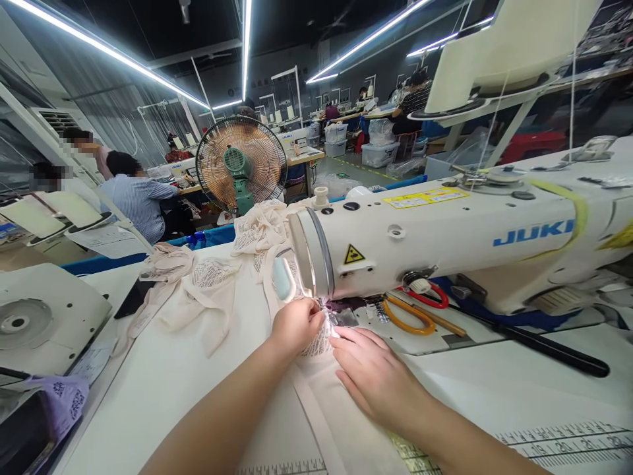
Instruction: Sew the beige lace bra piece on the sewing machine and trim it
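A cream garment with lace panels [341,409] lies under the head of a white JUKI sewing machine [366,244], and its plain part hangs toward me. My left hand [297,326] is closed, pinching the lace just left of the needle area. On the right, my right hand [376,369] has its fingertips together on a white edge of the same garment, close to the presser foot. The needle itself is mostly hidden by the fingers and machine head. A pale blue-green oval piece [283,280] is beside the machine head, above my left hand.
More cream lace pieces [208,284] lie to the left and behind the machine. Orange-handled scissors [408,316], a red-handled tool [438,295] and a black lever [548,346] are at right. A fan [241,165] stands behind; people sit at other machines.
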A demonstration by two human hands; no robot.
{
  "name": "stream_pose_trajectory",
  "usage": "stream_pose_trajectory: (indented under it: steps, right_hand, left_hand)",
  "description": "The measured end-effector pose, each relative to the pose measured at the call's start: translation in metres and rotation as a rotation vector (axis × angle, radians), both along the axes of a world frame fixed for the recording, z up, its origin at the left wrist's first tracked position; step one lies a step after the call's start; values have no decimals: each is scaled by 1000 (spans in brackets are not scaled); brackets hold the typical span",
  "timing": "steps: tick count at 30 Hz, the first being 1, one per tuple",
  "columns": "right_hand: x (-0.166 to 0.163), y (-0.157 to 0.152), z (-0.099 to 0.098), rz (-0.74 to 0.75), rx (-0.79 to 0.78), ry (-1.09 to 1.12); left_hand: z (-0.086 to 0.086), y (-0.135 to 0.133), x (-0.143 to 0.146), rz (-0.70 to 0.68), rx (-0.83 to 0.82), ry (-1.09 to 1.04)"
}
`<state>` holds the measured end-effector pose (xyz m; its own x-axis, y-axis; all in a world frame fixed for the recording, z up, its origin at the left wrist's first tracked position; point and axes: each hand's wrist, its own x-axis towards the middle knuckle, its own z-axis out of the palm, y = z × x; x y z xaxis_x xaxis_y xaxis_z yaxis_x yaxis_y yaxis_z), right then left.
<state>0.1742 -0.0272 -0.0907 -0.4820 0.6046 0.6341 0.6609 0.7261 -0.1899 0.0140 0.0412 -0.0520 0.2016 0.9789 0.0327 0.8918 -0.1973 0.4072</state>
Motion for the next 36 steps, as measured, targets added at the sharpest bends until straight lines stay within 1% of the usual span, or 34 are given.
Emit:
stream_pose_trajectory:
  steps: [5, 9, 11, 13, 16, 17, 19, 22, 26, 30, 33, 35, 36]
  right_hand:
    - [-2, 0, 5, 29, -37, -14]
    - [-6, 3, 4, 8, 44, -9]
    - [-10, 5, 3, -14, 51, -5]
    - [-15, 6, 2, -38, 74, -17]
    - [-24, 8, 2, -93, 174, -41]
    - [-27, 8, 1, -116, 193, -46]
    - [-35, 9, 1, -150, 208, -46]
    - [-49, 8, 0, -191, 183, -44]
    - [-66, 7, 0, -214, 163, -47]
    - [-73, 11, 2, -185, 95, -68]
    - [-71, 14, 4, -131, 91, -42]
    - [-67, 13, 5, -103, 101, -19]
    - [-66, 13, 5, -96, 102, -14]
  left_hand:
    - [2, 1, 2, -3, -62, -30]
    - [2, 2, 1, -7, -88, -77]
    - [2, 3, 1, -5, -93, -70]
    - [4, 4, 1, 9, -86, -8]
    - [8, 7, -1, 40, -60, 165]
    - [9, 8, -2, 38, -44, 193]
    - [12, 12, -5, 13, -9, 155]
    - [12, 15, -8, -26, 10, -2]
    - [12, 12, -5, 20, -44, -117]
    - [20, 8, -1, 72, -92, -107]
    - [28, 9, -1, -8, -173, -103]
    - [28, 11, -2, -74, -216, -132]
    - [26, 12, -2, -83, -222, -148]
